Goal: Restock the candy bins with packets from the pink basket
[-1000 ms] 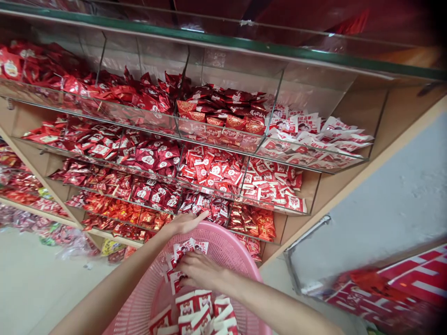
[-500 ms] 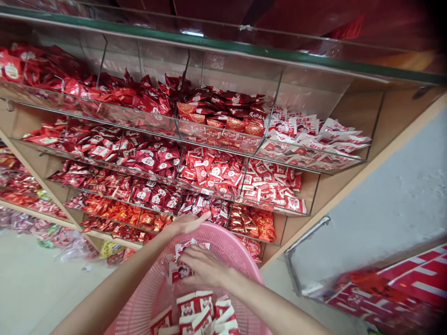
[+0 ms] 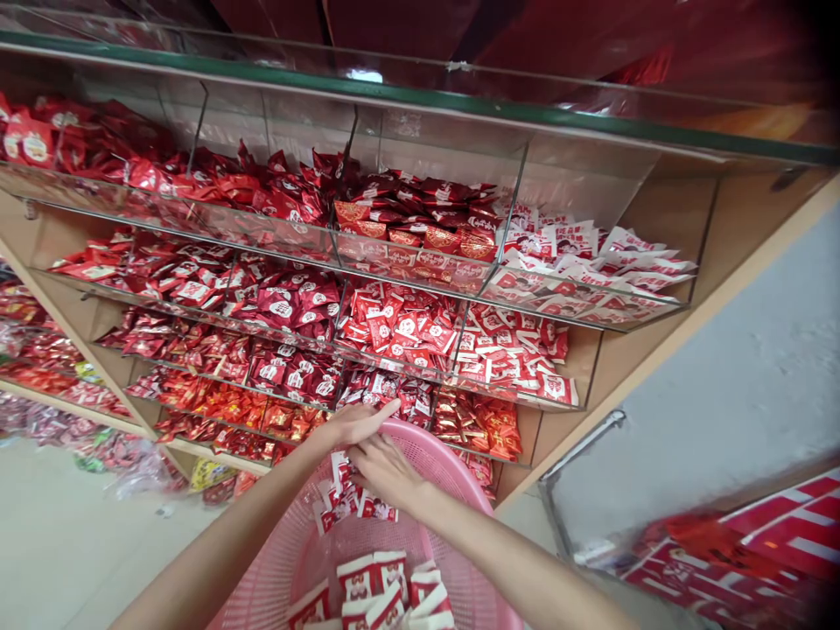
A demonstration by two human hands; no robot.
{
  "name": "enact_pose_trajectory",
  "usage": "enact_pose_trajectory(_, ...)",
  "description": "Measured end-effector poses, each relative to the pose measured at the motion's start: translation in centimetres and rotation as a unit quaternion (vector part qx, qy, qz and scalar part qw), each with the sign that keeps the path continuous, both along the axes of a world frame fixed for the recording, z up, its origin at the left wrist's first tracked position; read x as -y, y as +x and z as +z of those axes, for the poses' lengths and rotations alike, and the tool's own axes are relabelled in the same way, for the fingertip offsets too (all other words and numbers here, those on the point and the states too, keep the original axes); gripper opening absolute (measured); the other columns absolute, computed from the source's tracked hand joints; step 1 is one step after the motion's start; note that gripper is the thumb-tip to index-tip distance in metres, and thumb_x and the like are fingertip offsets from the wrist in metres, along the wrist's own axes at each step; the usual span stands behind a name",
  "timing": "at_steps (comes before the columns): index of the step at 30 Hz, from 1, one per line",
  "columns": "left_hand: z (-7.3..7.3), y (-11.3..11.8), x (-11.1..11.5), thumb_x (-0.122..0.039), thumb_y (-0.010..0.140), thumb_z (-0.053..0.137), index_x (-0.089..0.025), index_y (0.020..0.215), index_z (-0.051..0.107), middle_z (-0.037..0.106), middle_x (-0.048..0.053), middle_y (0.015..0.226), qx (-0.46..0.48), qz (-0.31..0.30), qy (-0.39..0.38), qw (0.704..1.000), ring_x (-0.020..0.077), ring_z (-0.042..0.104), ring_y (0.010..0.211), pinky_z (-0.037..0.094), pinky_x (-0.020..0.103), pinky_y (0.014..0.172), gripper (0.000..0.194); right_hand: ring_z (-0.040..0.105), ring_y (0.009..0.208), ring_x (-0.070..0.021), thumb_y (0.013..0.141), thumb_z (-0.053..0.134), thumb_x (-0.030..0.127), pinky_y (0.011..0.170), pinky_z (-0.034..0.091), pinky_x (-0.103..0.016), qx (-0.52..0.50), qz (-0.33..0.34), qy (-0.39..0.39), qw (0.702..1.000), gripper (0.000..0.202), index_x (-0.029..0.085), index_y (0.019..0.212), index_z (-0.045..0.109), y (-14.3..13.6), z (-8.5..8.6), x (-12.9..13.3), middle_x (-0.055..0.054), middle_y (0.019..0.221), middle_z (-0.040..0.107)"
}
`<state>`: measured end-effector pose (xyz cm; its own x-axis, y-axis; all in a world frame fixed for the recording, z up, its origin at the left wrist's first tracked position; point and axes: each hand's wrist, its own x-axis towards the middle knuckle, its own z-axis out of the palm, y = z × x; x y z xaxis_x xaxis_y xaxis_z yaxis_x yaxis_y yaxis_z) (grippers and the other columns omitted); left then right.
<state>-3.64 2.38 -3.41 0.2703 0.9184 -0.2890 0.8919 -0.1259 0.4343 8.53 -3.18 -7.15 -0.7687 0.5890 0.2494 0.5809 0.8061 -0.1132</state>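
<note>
A pink plastic basket [image 3: 459, 468] with perforated sides is below me, in front of the shelves. My left hand [image 3: 360, 425] is at its far rim, thumb stretched to the right and the other fingers mostly hidden. Just under it, inside the rim, my right hand [image 3: 387, 472] is bent with its fingers together; the fingertips are partly hidden. Small red-and-white packets [image 3: 377, 507] are scattered beside and below those fingers. Whether any is held is unclear. Deeper in the basket lies a group of red-and-white packets [image 3: 374, 588].
Stepped shelves with clear dividers hold red packets [image 3: 403, 328], dark red packets [image 3: 295, 302] and white packets [image 3: 584, 254]. A thick glass edge [image 3: 420, 92] crosses above them. At right are a grey wall [image 3: 741, 376] and red-and-white printed boxes [image 3: 787, 525]. Bagged packets [image 3: 141, 468] lie left.
My right hand has drawn up toward my left hand at the rim, its fingers closing. The packets under it have spread apart and show more. My left hand stays at the rim.
</note>
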Motion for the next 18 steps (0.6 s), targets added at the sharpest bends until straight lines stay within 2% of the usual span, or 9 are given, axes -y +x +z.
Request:
enact_pose_trajectory(5,0.1,0.2,0.3,-0.080,0.074,0.002,-0.015,0.093,0.073,0.070,0.017,0.107,-0.004,-0.008,-0.008,1.000,0.0338,0.061,0.106,0.042,0.042,0.090,0.098,0.053,0.108,-0.0274,0.084,0.058,0.028,0.084,0.047,-0.040,0.002,-0.018,-0.032,0.999,0.032,0.016,0.113,0.054,0.6,-0.9,0.3,-0.013,0.116,0.058)
enact_pose_trajectory(12,-0.5,0.5,0.1,-0.074,0.079,0.006,-0.019,0.075,0.072,0.074,0.013,0.089,0.000,-0.039,-0.026,0.999,0.0277,0.066,0.092,0.044,0.034,0.081,0.086,0.051,0.111,-0.0240,0.085,0.057,0.043,0.095,0.043,-0.043,-0.074,-0.035,-0.063,0.995,0.047,0.019,0.125,0.046,2.2,-1.4,0.4,-0.009,0.124,0.056)
enact_pose_trajectory(15,-0.9,0.8,-0.1,-0.073,0.080,0.006,-0.020,0.066,0.070,0.074,0.011,0.081,0.001,-0.046,-0.006,0.999,0.0272,0.067,0.084,0.045,0.033,0.076,0.084,0.053,0.108,-0.0221,0.085,0.057,0.044,0.092,0.045,-0.038,-0.086,-0.042,-0.039,0.995,0.041,0.020,0.118,0.051,2.4,-2.0,0.1,-0.006,0.119,0.059)
enact_pose_trajectory(18,-1.2,1.1,-0.2,-0.070,0.082,0.007,-0.021,0.062,0.069,0.073,0.009,0.073,0.003,-0.052,0.013,0.999,0.0257,0.067,0.078,0.045,0.032,0.071,0.082,0.058,0.097,-0.0183,0.086,0.055,0.039,0.087,0.046,-0.031,-0.092,-0.040,0.010,0.995,0.026,0.020,0.102,0.059,2.1,-3.0,-0.6,-0.003,0.106,0.066)
